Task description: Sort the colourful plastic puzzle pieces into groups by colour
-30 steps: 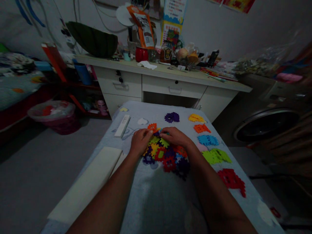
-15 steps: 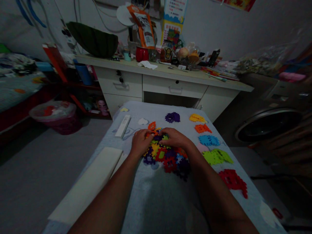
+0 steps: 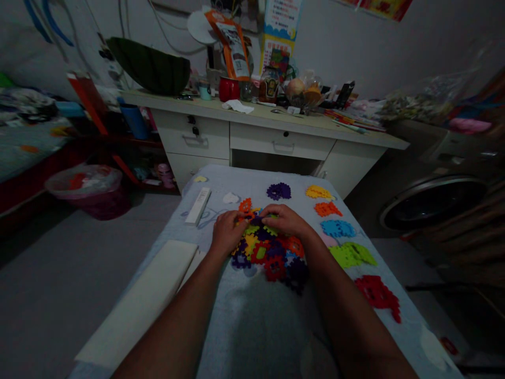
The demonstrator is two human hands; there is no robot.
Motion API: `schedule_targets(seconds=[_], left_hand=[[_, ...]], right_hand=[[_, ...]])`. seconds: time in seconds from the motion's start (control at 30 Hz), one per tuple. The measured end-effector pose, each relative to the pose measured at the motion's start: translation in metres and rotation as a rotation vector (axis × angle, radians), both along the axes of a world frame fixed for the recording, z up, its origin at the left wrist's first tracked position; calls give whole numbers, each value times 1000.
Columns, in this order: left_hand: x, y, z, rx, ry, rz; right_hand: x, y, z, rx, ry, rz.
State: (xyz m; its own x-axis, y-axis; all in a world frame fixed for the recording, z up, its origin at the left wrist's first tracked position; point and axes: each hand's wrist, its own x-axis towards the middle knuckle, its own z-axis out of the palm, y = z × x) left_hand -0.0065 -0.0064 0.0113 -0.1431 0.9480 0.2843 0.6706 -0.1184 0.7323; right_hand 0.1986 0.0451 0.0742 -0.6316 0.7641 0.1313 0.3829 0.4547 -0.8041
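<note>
A heap of flat plastic interlocking building pieces (image 3: 260,251) with toothed edges, in red, yellow, purple, green and orange, lies mid-table under my hands. At its upper left, my left hand (image 3: 228,231) has thumb and fingers closed on an orange piece (image 3: 248,215). Facing it, my right hand (image 3: 287,220) pinches at the edge of a purple piece (image 3: 257,220) between the two hands. Part of both grips is hidden by my fingers. Another orange piece (image 3: 245,204) sits just beyond my left fingertips.
Pieces grouped by colour lie round the heap: purple (image 3: 279,190), yellow (image 3: 319,191), orange (image 3: 328,209), blue (image 3: 338,228), green (image 3: 352,255) and red (image 3: 377,291). On the left are a white narrow box (image 3: 198,206) and a long white slab (image 3: 142,300). A cluttered desk (image 3: 252,112) stands behind.
My right hand has shifted slightly up, its fingertips drawing together near the purple piece. My left hand stays almost in place. The colour groups have not moved.
</note>
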Motion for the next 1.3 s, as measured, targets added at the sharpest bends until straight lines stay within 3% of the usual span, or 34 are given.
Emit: schedule_targets(seconds=[0.27, 0.4, 0.73, 0.87, 1.03, 1.17, 1.3], left_hand=[[-1, 1, -3, -6, 5, -7], [-1, 0, 0, -4, 7, -7], [0, 0, 1, -33, 35, 20], [0, 0, -1, -13, 27, 9], [0, 0, -2, -13, 19, 8], [0, 0, 0, -33, 27, 9], [0, 0, 2, -42, 24, 12]], right_hand=[[3, 7, -9, -130, 220, -109], [3, 3, -6, -241, 210, -98], [-2, 4, -9, -301, 281, -166], [-1, 13, -13, -252, 428, -369], [-1, 37, -17, -333, 608, -573], [-6, 62, -17, -280, 532, -730], [-13, 92, -19, -149, 326, -917]])
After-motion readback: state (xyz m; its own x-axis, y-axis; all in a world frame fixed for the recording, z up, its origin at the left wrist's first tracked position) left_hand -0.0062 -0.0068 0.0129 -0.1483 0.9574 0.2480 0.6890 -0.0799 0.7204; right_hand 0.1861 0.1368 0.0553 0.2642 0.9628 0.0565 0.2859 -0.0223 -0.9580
